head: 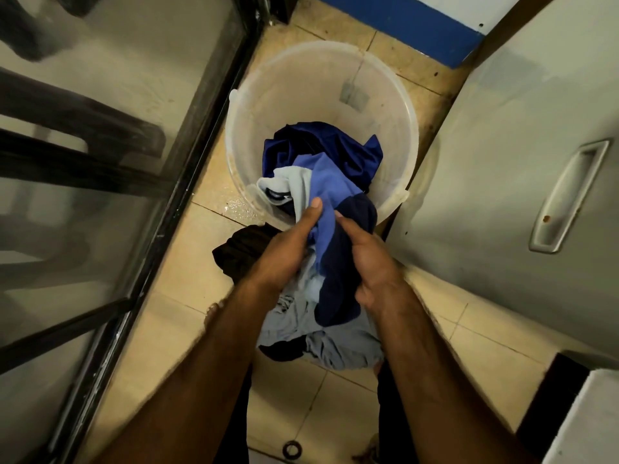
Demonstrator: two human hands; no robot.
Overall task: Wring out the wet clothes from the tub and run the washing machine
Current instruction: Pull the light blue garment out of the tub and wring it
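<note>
Head view: a clear plastic tub [234, 135] at twelve o'clock holds blue clothes [335, 152]. The left hand [284, 249] and right hand [371, 262] both clench one blue garment [326, 209] at centre. It looks sodden, limp and probably heavy; grip bunched folds.

Floor [187, 289]: beige square tiles, dark grout lines, stained toward the far end. Wet patch [239, 209] glistens on a tile at mid-frame. Small black ring [292, 449] lies on the floor at the bottom edge.

Left side: glass door [83, 195] in a dark metal frame [187, 169], running diagonally; dim shapes of dark furniture show through the glass, blurred.

Far end: blue band [402, 21] along the base of a white wall.

Right side: grey-white panel [522, 135] with a recessed handle [569, 195].

Light: dim, warm, indoor.
</note>
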